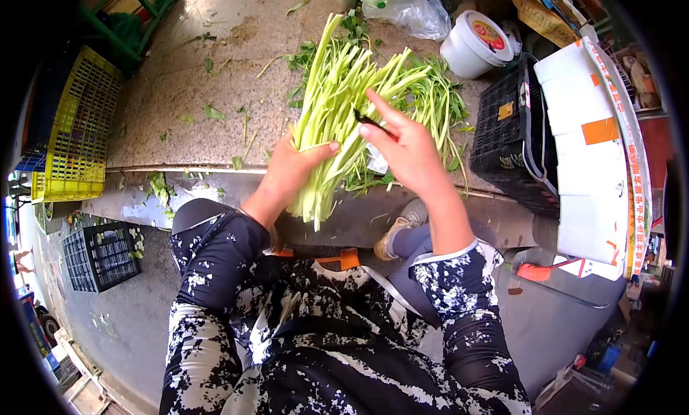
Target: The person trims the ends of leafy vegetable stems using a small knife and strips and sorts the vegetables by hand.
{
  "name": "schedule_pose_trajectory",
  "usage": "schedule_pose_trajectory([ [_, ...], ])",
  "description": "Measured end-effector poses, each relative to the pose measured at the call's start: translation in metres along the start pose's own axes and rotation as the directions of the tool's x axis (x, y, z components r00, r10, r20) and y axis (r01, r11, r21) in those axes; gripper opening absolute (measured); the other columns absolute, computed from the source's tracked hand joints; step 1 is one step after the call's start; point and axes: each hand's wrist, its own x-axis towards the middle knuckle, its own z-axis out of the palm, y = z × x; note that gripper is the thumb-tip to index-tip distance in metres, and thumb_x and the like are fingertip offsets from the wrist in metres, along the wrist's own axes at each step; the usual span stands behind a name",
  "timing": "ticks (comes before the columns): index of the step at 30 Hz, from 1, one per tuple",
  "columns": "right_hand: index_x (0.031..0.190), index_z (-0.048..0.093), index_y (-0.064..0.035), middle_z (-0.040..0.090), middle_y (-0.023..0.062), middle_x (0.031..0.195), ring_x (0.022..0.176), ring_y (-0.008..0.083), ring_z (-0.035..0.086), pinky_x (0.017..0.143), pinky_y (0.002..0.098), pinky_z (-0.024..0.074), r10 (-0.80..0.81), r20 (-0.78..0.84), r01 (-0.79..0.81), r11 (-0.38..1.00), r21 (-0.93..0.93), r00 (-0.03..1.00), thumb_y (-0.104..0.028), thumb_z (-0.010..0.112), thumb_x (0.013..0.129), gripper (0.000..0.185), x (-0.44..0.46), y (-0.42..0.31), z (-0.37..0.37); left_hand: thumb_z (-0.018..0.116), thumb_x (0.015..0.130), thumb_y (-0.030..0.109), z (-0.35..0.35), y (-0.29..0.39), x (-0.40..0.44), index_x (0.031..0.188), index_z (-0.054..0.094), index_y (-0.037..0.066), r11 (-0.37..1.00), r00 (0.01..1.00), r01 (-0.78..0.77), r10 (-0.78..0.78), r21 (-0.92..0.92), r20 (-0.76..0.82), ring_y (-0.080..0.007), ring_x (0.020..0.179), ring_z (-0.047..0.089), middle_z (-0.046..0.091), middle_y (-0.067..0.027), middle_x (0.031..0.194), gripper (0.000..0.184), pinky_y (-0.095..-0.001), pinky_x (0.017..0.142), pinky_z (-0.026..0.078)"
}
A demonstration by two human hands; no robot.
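Note:
My left hand [296, 170] is wrapped around the lower part of a thick bunch of pale green celery stalks [337, 106], their cut ends fanned outward. Close against the bunch's right side is my right hand [408, 148]. It pinches a thin black object [375, 122] with a hooked tip between thumb and fingers, and its index finger points along the stalks. What kind of object this is I cannot make out. More leafy celery [438, 99] lies on the stone ledge just beyond and to the right of my hands.
A white lidded bucket [466, 48] and a clear plastic bag [416, 15] stand at the back. Right of me are a black crate [506, 121] and a white foam box [581, 149]. Yellow crate [82, 128] and dark crate [100, 256] are on the left. Leaf scraps litter the ledge [179, 85].

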Motion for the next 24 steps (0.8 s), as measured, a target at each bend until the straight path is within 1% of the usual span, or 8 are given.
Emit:
schedule_pose_trajectory([
  [2, 0.118, 0.057, -0.0192, 0.068, 0.0044, 0.091, 0.051, 0.0030, 0.047, 0.050, 0.0195, 0.0398, -0.067, -0.075, 0.062, 0.995, -0.076, 0.995, -0.025, 0.059, 0.085, 0.034, 0.002, 0.011, 0.003, 0.064, 0.080, 0.011, 0.001, 0.000, 0.000, 0.116, 0.046, 0.002, 0.999, 0.999, 0.028, -0.028, -0.025, 0.015, -0.0155, 0.080, 0.061, 0.061, -0.0089, 0.099, 0.040, -0.0286, 0.067, 0.052],
  [7, 0.121, 0.054, -0.0096, 0.039, -0.0077, 0.060, 0.054, 0.0007, 0.031, 0.048, 0.0166, 0.0255, -0.154, -0.356, 0.247, 0.940, 0.233, 0.922, -0.020, 0.055, 0.089, 0.034, 0.003, -0.011, -0.020, 0.044, 0.092, 0.035, -0.005, 0.000, 0.005, 0.124, 0.041, 0.004, 0.960, 0.993, 0.115, -0.102, -0.257, 0.061, -0.0204, 0.092, 0.060, 0.057, -0.0128, 0.111, 0.045, -0.0362, 0.078, 0.051],
  [10, 0.124, 0.051, -0.0092, 0.044, -0.0073, 0.062, 0.054, 0.0013, 0.035, 0.049, 0.0164, 0.0299, 0.026, -0.183, 0.021, 0.967, 0.252, 0.983, -0.024, 0.056, 0.089, 0.038, -0.001, -0.007, -0.014, 0.039, 0.094, 0.036, -0.004, 0.010, 0.002, 0.123, 0.043, 0.003, 0.894, 0.988, 0.157, -0.142, -0.420, 0.067, -0.0205, 0.093, 0.060, 0.057, -0.0125, 0.112, 0.044, -0.0356, 0.079, 0.051],
  [11, 0.124, 0.051, -0.0093, 0.045, -0.0072, 0.062, 0.054, 0.0017, 0.037, 0.050, 0.0167, 0.0312, 0.024, -0.132, 0.008, 0.971, 0.238, 0.991, -0.025, 0.056, 0.088, 0.039, -0.002, -0.005, -0.009, 0.035, 0.093, 0.044, -0.008, 0.004, 0.006, 0.125, 0.040, 0.005, 0.900, 0.989, 0.144, -0.127, -0.410, 0.070, -0.0211, 0.097, 0.059, 0.055, -0.0122, 0.116, 0.051, -0.0376, 0.082, 0.050],
  [16, 0.128, 0.044, -0.0066, 0.048, -0.0060, 0.064, 0.055, 0.0021, 0.041, 0.051, 0.0177, 0.0344, 0.106, 0.194, -0.158, 0.950, 0.271, 0.975, -0.025, 0.059, 0.086, 0.048, -0.018, -0.002, 0.024, 0.035, 0.094, 0.041, -0.005, 0.011, 0.002, 0.124, 0.042, 0.005, 0.862, 0.995, 0.097, -0.094, -0.497, 0.032, -0.0215, 0.097, 0.059, 0.056, -0.0123, 0.115, 0.048, -0.0376, 0.083, 0.050],
  [19, 0.127, 0.046, -0.0074, 0.053, 0.0004, 0.058, 0.053, 0.0035, 0.045, 0.049, 0.0232, 0.0391, 0.044, 0.187, -0.078, 0.981, 0.178, 0.981, -0.032, 0.062, 0.084, 0.052, -0.028, 0.011, 0.051, 0.035, 0.094, 0.041, -0.004, 0.008, 0.006, 0.122, 0.043, 0.003, 0.871, 0.997, 0.034, -0.062, -0.491, -0.040, -0.0220, 0.097, 0.058, 0.056, -0.0121, 0.113, 0.048, -0.0365, 0.083, 0.048],
  [23, 0.117, 0.059, -0.0184, 0.046, -0.0007, 0.058, 0.050, 0.0057, 0.038, 0.046, 0.0215, 0.0336, -0.232, -0.045, 0.228, 0.971, -0.077, 0.972, -0.015, 0.064, 0.081, 0.037, -0.030, 0.004, 0.051, 0.034, 0.094, 0.042, -0.007, 0.009, 0.007, 0.123, 0.042, 0.003, 0.886, 0.997, 0.026, -0.055, -0.464, -0.050, -0.0222, 0.096, 0.058, 0.056, -0.0125, 0.113, 0.049, -0.0361, 0.083, 0.049],
  [24, 0.113, 0.061, -0.0227, 0.041, 0.0003, 0.057, 0.049, 0.0088, 0.038, 0.045, 0.0237, 0.0338, -0.493, -0.072, 0.442, 0.827, -0.347, 0.867, -0.013, 0.064, 0.077, 0.037, -0.030, 0.000, 0.045, 0.034, 0.094, 0.042, -0.009, 0.007, 0.009, 0.123, 0.042, 0.003, 0.886, 0.998, 0.017, -0.046, -0.464, -0.053, -0.0222, 0.096, 0.058, 0.056, -0.0125, 0.113, 0.049, -0.0361, 0.083, 0.049],
])
